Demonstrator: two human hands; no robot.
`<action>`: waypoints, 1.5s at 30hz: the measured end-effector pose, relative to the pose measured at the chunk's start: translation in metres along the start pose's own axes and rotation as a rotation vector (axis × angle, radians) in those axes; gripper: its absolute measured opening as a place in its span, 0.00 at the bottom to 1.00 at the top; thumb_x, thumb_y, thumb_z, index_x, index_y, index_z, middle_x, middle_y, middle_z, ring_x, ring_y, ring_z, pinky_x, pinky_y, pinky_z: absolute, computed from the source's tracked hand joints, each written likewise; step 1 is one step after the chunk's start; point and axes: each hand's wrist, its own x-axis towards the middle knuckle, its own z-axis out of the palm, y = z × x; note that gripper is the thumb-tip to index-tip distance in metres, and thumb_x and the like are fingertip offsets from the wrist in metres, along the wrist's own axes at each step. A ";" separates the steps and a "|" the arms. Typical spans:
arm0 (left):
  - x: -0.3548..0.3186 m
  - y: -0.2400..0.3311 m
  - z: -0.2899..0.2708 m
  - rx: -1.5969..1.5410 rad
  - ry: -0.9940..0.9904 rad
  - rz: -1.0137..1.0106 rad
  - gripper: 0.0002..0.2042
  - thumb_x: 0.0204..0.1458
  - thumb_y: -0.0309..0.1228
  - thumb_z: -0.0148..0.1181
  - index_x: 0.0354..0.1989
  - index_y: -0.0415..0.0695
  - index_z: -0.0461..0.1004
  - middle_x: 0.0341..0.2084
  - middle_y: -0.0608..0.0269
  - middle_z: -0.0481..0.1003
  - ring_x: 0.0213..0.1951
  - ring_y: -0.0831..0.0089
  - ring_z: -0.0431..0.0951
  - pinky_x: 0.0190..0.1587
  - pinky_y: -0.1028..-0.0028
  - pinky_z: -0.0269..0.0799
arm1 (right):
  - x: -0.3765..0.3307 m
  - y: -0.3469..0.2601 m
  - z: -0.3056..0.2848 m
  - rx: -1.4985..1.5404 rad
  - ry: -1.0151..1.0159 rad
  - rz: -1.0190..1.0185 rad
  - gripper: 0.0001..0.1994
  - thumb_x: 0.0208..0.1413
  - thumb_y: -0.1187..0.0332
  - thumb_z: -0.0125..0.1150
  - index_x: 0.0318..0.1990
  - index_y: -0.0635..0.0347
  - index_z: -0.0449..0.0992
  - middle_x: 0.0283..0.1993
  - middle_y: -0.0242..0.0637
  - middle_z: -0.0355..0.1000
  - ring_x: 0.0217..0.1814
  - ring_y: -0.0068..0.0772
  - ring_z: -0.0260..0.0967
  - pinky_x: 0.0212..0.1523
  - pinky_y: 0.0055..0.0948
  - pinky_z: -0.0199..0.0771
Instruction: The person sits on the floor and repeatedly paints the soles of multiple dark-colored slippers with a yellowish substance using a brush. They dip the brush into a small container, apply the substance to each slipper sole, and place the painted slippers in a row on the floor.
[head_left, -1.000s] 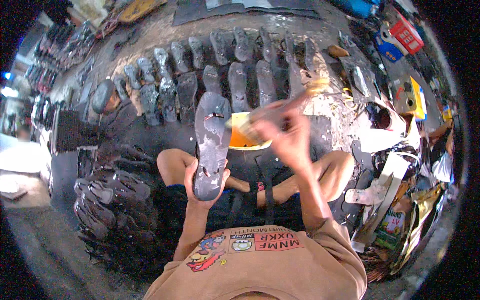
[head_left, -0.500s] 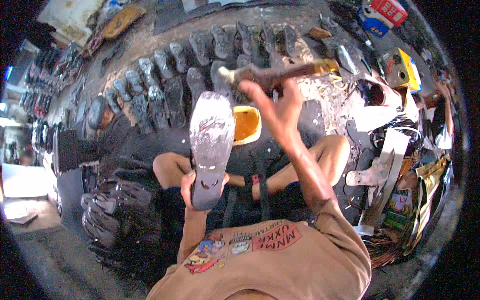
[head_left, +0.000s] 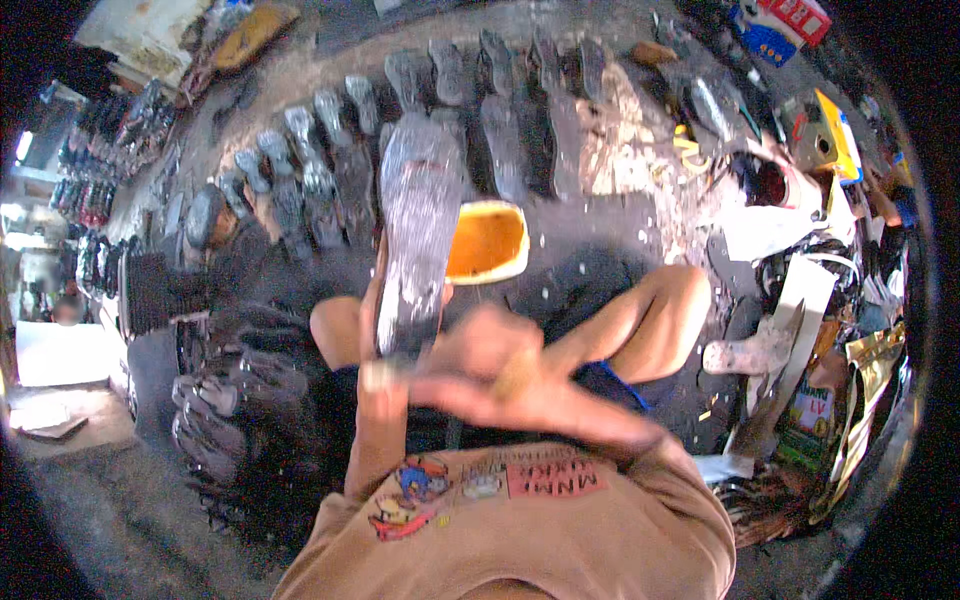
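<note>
long glossy dark-grey sole (head_left: 422, 200): held up in front of the body, broad end pointing away, narrower end near; whitish, wet-looking streaks run along its face
left hand (head_left: 369, 322): behind the lower part of the sole, its grip pinching the piece by its two long edges
right hand (head_left: 490, 350): blurred, at the near end of the sole, its grip wrapped around a tool
slim brush-like tool with a pale tip (head_left: 385, 378): crosses the view of the left wrist, tip beside the sole's near end; too blurred to tell whether they touch
cream-rimmed tub with orange contents (head_left: 525, 255): seen just right of the sole, beyond the bent bare legs (head_left: 640, 320)
rows of flat dark soles (head_left: 505, 150): laid out on the floor beyond
heap of shiny black footwear pieces (head_left: 235, 420): left of the legs
long white strip (head_left: 790, 325): among clutter on the right
grey-and-yellow box (head_left: 825, 135): farther off, past the strip
</note>
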 end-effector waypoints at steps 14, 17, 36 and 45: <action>0.018 -0.003 -0.004 -0.719 0.066 -0.217 0.25 0.68 0.44 0.52 0.70 0.51 0.66 0.55 0.58 0.78 0.51 0.64 0.81 0.54 0.59 0.82 | 0.008 0.003 0.011 0.194 0.334 0.486 0.15 0.48 0.60 0.79 0.37 0.62 0.85 0.35 0.42 0.83 0.35 0.33 0.82 0.37 0.36 0.82; 0.001 -0.006 0.019 -0.256 0.105 -0.010 0.23 0.69 0.45 0.49 0.65 0.47 0.71 0.57 0.58 0.77 0.58 0.62 0.77 0.61 0.54 0.77 | 0.025 0.018 -0.013 0.147 0.311 0.694 0.12 0.50 0.63 0.77 0.36 0.60 0.84 0.36 0.42 0.84 0.34 0.31 0.81 0.39 0.35 0.82; -0.014 -0.024 0.019 -0.546 -0.036 -0.285 0.28 0.59 0.51 0.56 0.55 0.36 0.72 0.43 0.47 0.79 0.35 0.59 0.80 0.38 0.60 0.77 | 0.081 0.084 -0.080 -0.240 0.413 0.328 0.18 0.49 0.57 0.78 0.41 0.62 0.85 0.29 0.45 0.81 0.29 0.36 0.79 0.37 0.35 0.78; 0.191 -0.012 0.161 -0.238 -0.112 -0.139 0.19 0.63 0.29 0.56 0.62 0.40 0.71 0.51 0.56 0.79 0.46 0.65 0.82 0.50 0.64 0.79 | -0.051 0.204 -0.208 -0.099 1.352 0.575 0.18 0.56 0.61 0.76 0.46 0.67 0.82 0.45 0.38 0.81 0.45 0.27 0.75 0.50 0.30 0.75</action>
